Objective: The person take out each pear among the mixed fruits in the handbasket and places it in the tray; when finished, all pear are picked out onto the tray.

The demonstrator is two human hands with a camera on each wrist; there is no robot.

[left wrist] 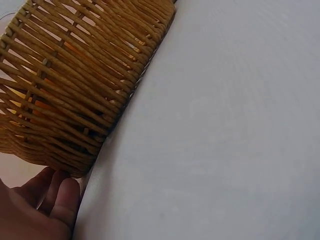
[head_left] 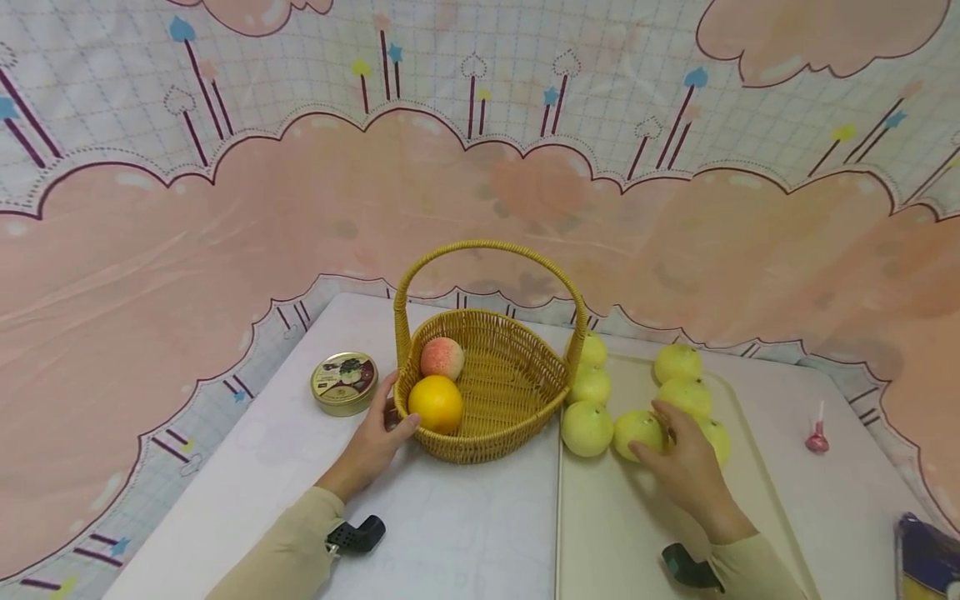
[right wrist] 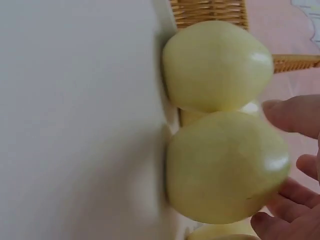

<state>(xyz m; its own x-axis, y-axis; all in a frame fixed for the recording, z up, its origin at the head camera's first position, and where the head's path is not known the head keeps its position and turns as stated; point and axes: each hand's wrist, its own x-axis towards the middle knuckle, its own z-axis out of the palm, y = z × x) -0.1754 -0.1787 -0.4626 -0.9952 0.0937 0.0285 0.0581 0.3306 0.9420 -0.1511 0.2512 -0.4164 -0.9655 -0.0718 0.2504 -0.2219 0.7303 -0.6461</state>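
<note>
The left hand [head_left: 371, 446] holds the left side of a yellow wicker basket [head_left: 498, 437], thumb near the front rim. In the left wrist view its bent fingers [left wrist: 65, 200] lie at the basket's lower edge. Inside the basket are a peach [head_left: 442, 358] and an orange [head_left: 435, 406]. The right hand [head_left: 690, 467] is over the right part of a pale green, apple-like fruit [head_left: 637, 429] resting on a beige tray [head_left: 622, 533]. Up close, its fingers spread loosely around that fruit [right wrist: 225, 170], the thumb beside its top; whether they touch is hard to tell.
More pale green fruits stand on the tray in a left row [head_left: 587, 429] and a right row [head_left: 684, 396]. A round tin [head_left: 344, 383] sits left of the basket. Right of the tray lie a lollipop [head_left: 817, 437] and a dark blue and yellow package [head_left: 930, 550].
</note>
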